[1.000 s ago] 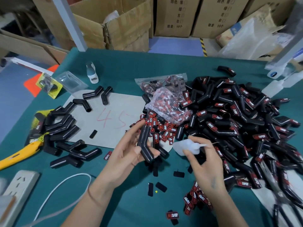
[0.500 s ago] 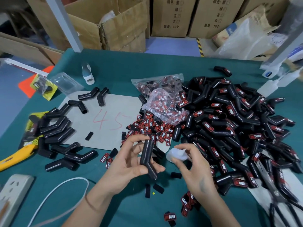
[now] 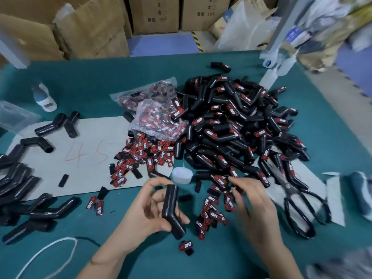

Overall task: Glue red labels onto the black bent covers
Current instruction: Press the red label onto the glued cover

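glossy bent cover (image 3: 171, 210) in left hand (image 3: 149, 214)

covers pile (image 3: 231, 125) right | loose labels (image 3: 145, 154) centre | scissors (image 3: 298, 206) far right

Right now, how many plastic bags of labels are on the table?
2. A flat bag lies at the far side, left of the cover pile. A crumpled bag sits just in front of it, above the loose labels. The pile could hide others.
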`<act>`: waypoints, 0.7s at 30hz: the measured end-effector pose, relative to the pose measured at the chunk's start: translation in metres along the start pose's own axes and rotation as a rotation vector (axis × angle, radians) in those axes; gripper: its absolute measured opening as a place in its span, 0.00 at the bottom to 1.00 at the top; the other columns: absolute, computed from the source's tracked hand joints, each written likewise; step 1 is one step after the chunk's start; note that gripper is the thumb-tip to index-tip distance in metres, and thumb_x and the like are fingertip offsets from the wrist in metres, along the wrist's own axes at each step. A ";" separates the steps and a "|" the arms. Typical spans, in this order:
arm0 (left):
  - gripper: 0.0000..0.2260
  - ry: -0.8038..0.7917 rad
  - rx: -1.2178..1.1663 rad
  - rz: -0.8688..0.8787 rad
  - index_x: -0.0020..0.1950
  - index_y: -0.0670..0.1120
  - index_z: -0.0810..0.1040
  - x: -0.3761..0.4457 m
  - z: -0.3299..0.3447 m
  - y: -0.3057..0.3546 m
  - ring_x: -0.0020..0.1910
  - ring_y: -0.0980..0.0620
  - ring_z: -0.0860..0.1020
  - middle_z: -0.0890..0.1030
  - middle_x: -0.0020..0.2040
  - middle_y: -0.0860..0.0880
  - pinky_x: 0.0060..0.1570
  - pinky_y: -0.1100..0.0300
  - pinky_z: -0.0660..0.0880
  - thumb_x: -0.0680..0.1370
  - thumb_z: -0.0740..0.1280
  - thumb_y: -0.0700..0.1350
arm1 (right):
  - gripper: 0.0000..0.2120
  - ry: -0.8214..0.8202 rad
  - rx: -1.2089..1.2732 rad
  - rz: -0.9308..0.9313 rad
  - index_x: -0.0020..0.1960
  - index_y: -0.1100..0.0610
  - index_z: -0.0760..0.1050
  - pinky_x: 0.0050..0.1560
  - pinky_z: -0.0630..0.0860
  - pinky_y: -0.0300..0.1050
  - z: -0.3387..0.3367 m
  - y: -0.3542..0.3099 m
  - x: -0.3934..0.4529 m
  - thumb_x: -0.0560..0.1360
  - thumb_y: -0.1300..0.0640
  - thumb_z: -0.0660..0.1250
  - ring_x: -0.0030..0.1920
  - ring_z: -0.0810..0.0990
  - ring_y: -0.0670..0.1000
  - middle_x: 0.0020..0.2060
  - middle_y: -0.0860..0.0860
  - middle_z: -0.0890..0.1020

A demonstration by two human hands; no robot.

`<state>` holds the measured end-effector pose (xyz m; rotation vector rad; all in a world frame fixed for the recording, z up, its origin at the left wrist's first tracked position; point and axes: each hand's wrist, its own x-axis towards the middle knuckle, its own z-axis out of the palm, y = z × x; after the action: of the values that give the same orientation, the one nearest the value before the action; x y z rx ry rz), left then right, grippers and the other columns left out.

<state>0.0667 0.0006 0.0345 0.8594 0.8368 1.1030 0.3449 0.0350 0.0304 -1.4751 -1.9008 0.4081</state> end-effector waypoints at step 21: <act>0.26 -0.242 -0.203 -0.110 0.64 0.52 0.78 0.005 0.039 -0.024 0.39 0.43 0.87 0.86 0.44 0.41 0.42 0.48 0.84 0.69 0.83 0.45 | 0.35 0.155 -0.526 0.256 0.65 0.47 0.76 0.32 0.79 0.53 -0.100 0.043 -0.053 0.62 0.61 0.84 0.38 0.77 0.56 0.49 0.49 0.71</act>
<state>0.1115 -0.0060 0.0291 0.7498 0.5538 0.9473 0.4506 -0.0178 0.0578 -2.0358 -1.7763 -0.1099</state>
